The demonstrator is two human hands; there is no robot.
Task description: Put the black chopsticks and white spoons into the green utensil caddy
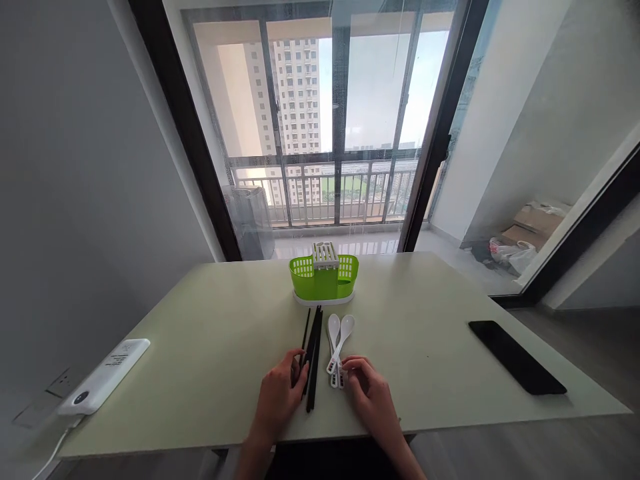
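Observation:
Several black chopsticks (313,360) lie in a loose bundle in front of me, pointing away. My left hand (281,393) rests at their left side, its thumb and forefinger closed about the leftmost chopstick (305,331). To the right of the bundle, several white spoons (346,328) lie with crossed handles, bowls facing the far side. My right hand (369,390) is beside the spoon handles, fingers loosely curled and apart, fingertips at the handle ends; no spoon is lifted. Beyond both stands a green utensil basket (325,285) with a white slotted top and white base.
On the pale table (225,360), a white power strip (107,375) with a cable lies at the left edge. A black phone-like slab (517,357) lies at the right. Behind the table are a glass sliding door and a balcony; cardboard boxes (537,223) sit at the right.

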